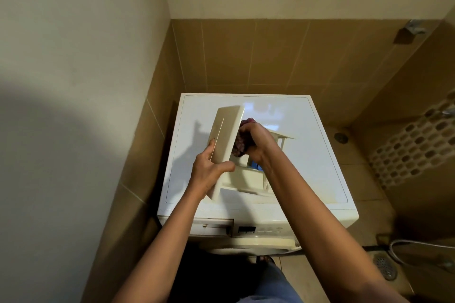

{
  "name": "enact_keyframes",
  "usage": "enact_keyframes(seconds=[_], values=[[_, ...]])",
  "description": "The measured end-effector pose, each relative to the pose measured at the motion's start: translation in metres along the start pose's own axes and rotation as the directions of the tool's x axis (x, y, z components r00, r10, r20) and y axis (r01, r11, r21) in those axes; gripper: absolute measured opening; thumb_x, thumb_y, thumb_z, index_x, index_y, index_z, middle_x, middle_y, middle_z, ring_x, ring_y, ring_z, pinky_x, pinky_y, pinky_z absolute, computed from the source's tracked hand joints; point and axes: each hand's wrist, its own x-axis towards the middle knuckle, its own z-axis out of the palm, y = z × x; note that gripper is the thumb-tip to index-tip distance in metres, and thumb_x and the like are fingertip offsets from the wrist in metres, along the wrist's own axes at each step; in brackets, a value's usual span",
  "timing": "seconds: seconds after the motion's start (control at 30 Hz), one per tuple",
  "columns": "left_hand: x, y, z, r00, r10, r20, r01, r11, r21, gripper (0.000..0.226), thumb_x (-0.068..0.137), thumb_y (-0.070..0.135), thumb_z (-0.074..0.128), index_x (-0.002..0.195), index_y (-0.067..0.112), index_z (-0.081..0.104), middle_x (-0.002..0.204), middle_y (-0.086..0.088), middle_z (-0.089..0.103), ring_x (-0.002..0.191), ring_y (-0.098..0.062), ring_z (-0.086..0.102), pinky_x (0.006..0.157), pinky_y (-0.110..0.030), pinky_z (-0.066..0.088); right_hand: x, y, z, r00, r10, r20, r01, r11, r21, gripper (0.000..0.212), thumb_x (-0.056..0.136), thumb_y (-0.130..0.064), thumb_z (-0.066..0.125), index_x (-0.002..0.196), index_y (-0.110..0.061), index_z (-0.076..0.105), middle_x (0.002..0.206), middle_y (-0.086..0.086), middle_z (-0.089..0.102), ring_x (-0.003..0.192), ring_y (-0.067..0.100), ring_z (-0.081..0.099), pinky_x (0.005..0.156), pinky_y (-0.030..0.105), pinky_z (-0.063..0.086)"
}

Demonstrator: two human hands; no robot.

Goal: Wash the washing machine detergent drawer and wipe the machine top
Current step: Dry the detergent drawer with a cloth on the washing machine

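Your left hand [211, 170] grips the cream plastic detergent drawer [227, 130] by its front panel, tilted over the white washing machine top [310, 170]. Your right hand [257, 142] clutches a dark purplish cloth [241, 141] pressed behind that panel.

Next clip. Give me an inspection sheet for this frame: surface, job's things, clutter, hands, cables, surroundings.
Surface: washing machine top, white and glossy, with reflections.
Job's things: detergent drawer is out of the machine and tilted over the top; whether it touches the top cannot be told. The drawer slot on the machine front is empty. A dark reddish cloth is bunched against the drawer's inside.
Clutter: nothing seen.
Hands: left hand grips the drawer's front panel; right hand grips the cloth.
Cables: nothing seen; a metal hose lies on the floor at right.
Surroundings: tan tiled wall, floor drain, wall tap.
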Motion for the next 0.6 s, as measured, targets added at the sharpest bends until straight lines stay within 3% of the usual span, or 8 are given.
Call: enact_keyframes(seconds=[0.07, 0.13, 0.23, 0.3, 0.4, 0.53, 0.6], values=[[0.005, -0.001, -0.009, 0.999, -0.054, 0.003, 0.054, 0.997, -0.054, 0.088, 0.054, 0.025, 0.072, 0.139, 0.028, 0.048, 0.104, 0.009, 0.069, 0.094, -0.019, 0.067, 0.087, -0.041, 0.056, -0.006, -0.006, -0.007, 0.996, 0.016, 0.085, -0.025, 0.994, 0.104, 0.024, 0.085, 0.005, 0.034, 0.069, -0.012, 0.042, 0.052, 0.001, 0.039, 0.040, 0.013, 0.033, 0.044, 0.022, 0.029], [0.006, -0.004, -0.014, 0.996, -0.086, -0.007, 0.084, 0.988, -0.127, 0.079, 0.055, 0.021, 0.071, 0.132, 0.025, 0.053, 0.105, 0.011, 0.069, 0.095, -0.016, 0.066, 0.086, -0.036, 0.055, -0.013, -0.018, -0.016, 0.992, -0.030, 0.119, -0.007, 0.954, 0.299, 0.021, 0.088, 0.004, 0.035, 0.078, -0.005, 0.052, 0.058, 0.004, 0.051, 0.044, 0.012, 0.045, 0.044, 0.021, 0.039], [0.006, -0.009, -0.017, 0.998, -0.046, -0.041, 0.039, 0.987, -0.155, 0.078, 0.054, 0.015, 0.071, 0.128, 0.025, 0.050, 0.110, 0.008, 0.067, 0.103, -0.018, 0.064, 0.092, -0.038, 0.053, -0.014, -0.040, -0.034, 0.972, -0.220, -0.086, 0.236, 0.917, 0.321, 0.018, 0.090, 0.000, 0.040, 0.095, -0.006, 0.057, 0.076, 0.010, 0.061, 0.062, 0.018, 0.058, 0.058, 0.028, 0.049], [0.008, -0.010, -0.020, 0.999, -0.023, -0.043, 0.015, 0.986, -0.165, 0.084, 0.047, 0.019, 0.075, 0.126, 0.022, 0.048, 0.112, 0.001, 0.066, 0.105, -0.022, 0.063, 0.092, -0.041, 0.053, -0.010, -0.051, -0.052, 0.884, -0.399, -0.244, 0.415, 0.910, 0.018, 0.020, 0.089, -0.006, 0.044, 0.094, -0.018, 0.060, 0.078, 0.007, 0.061, 0.062, 0.018, 0.055, 0.058, 0.032, 0.046], [0.009, -0.008, -0.025, 1.000, 0.028, -0.002, -0.028, 0.989, -0.144, 0.097, 0.039, 0.027, 0.079, 0.128, 0.021, 0.043, 0.114, 0.001, 0.062, 0.107, -0.020, 0.061, 0.092, -0.037, 0.052, 0.004, -0.057, -0.068, 0.761, -0.630, -0.156, 0.465, 0.696, -0.547, 0.018, 0.086, -0.026, 0.050, 0.100, -0.030, 0.061, 0.084, -0.003, 0.065, 0.068, 0.017, 0.055, 0.064, 0.034, 0.046], [0.011, -0.004, -0.024, 0.980, 0.149, 0.131, -0.153, 0.988, 0.025, 0.101, 0.042, 0.030, 0.080, 0.131, 0.025, 0.034, 0.119, 0.006, 0.055, 0.108, -0.007, 0.056, 0.088, -0.024, 0.051, 0.011, -0.061, -0.054, 0.874, -0.481, 0.073, 0.366, 0.550, -0.751, 0.016, 0.086, -0.030, 0.054, 0.100, -0.029, 0.061, 0.096, -0.006, 0.068, 0.091, 0.018, 0.063, 0.088, 0.037, 0.051], [0.016, -0.002, -0.023, 0.965, 0.170, 0.199, -0.208, 0.959, 0.192, 0.101, 0.048, 0.033, 0.082, 0.133, 0.032, 0.028, 0.123, 0.005, 0.051, 0.114, -0.012, 0.053, 0.090, -0.030, 0.051, 0.006, -0.059, -0.038, 0.902, -0.390, 0.185, 0.358, 0.434, -0.827, 0.019, 0.086, -0.027, 0.054, 0.102, -0.025, 0.064, 0.102, -0.004, 0.068, 0.095, 0.018, 0.061, 0.088, 0.034, 0.048]])
